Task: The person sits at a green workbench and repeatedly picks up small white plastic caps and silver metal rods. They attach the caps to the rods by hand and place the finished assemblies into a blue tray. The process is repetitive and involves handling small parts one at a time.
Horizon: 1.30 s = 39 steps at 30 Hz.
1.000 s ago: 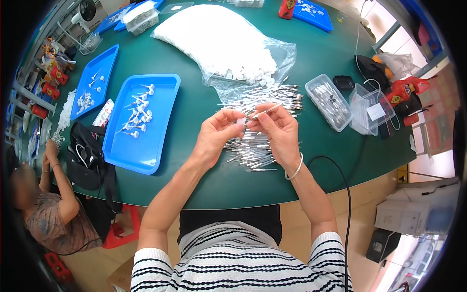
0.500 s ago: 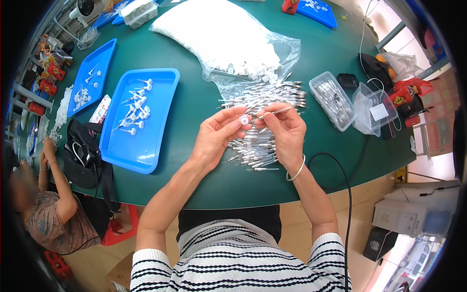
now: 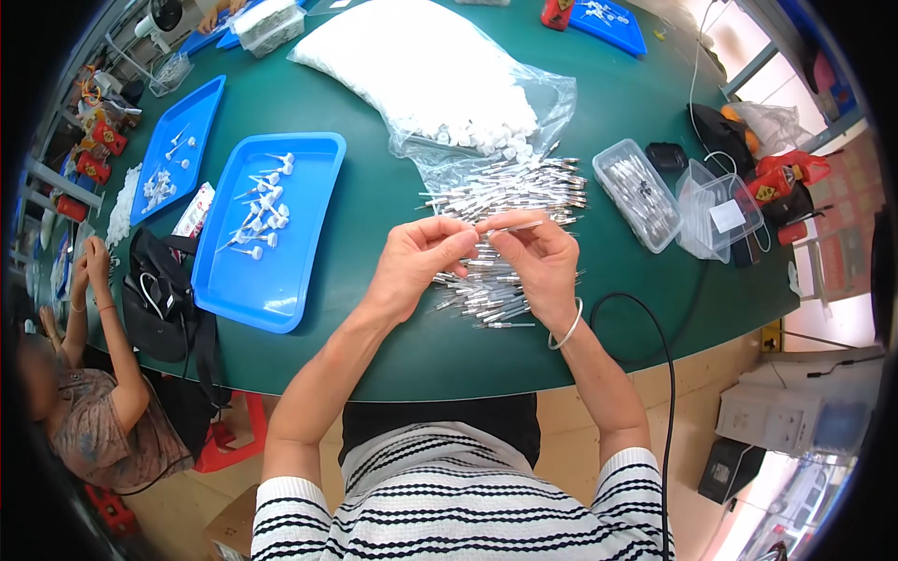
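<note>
Above a pile of thin silver-and-white rods (image 3: pixel 505 192), my two hands meet at the fingertips. My left hand (image 3: pixel 418 265) is closed in a pinch on a small white round cap, now hidden by the fingers. Thumb and fingers of my right hand (image 3: pixel 541 260) pinch one thin rod (image 3: pixel 513 227), its end pointing toward the left fingertips. Whether the rod touches the cap cannot be seen. To the left, a blue tray (image 3: pixel 248 304) bears several rods with white caps on them (image 3: pixel 267 208). Behind the pile, a clear bag (image 3: pixel 412 56) spills loose white caps (image 3: pixel 496 122).
A clear box of rods (image 3: pixel 639 196) stands to the right, beside another clear container (image 3: pixel 716 210). A black cable (image 3: pixel 645 313) loops over the table's front edge. At left are a second blue tray (image 3: pixel 192 117), a black bag (image 3: pixel 154 299) and a seated person (image 3: pixel 108 402).
My hands have come together at the fingertips. The white cap, visible before in my left fingers, is now covered. The person at left has raised their hands.
</note>
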Motion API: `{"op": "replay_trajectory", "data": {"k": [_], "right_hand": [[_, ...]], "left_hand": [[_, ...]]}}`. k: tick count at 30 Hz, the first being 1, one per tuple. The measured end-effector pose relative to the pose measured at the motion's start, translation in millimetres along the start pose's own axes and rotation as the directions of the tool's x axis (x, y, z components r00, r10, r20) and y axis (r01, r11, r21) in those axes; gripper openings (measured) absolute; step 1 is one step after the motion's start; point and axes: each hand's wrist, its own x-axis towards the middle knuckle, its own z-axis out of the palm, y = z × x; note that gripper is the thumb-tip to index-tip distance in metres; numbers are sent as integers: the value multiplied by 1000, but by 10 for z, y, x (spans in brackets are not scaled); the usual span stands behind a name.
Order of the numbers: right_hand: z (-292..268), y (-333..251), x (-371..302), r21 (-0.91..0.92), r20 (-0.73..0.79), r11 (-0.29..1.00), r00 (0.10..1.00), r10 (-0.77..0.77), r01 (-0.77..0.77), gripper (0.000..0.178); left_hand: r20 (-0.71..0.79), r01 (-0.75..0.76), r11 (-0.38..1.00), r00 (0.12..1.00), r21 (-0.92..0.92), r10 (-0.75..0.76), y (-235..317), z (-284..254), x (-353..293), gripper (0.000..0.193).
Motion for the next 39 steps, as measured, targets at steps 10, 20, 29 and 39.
{"op": "replay_trajectory", "data": {"k": [10,20,29,39], "right_hand": [[-77,-16,-21,-90,97,989,987,126,-118,10],[-183,-67,-32,-31,234,973,944,231,-230,8],[-193,-73,-27,33,101,982,979,179,-184,9],[-89,17,-39,30,-77,999,997,16,-14,13]], "left_hand": [[81,-57,981,996,186,42,114,-54,-24,12],[192,-12,951,980,308,-50,234,-53,-33,9],[85,4,959,996,283,-29,250,-152,-15,13],[15,-38,998,999,-51,39,37,71,-66,16]]}}
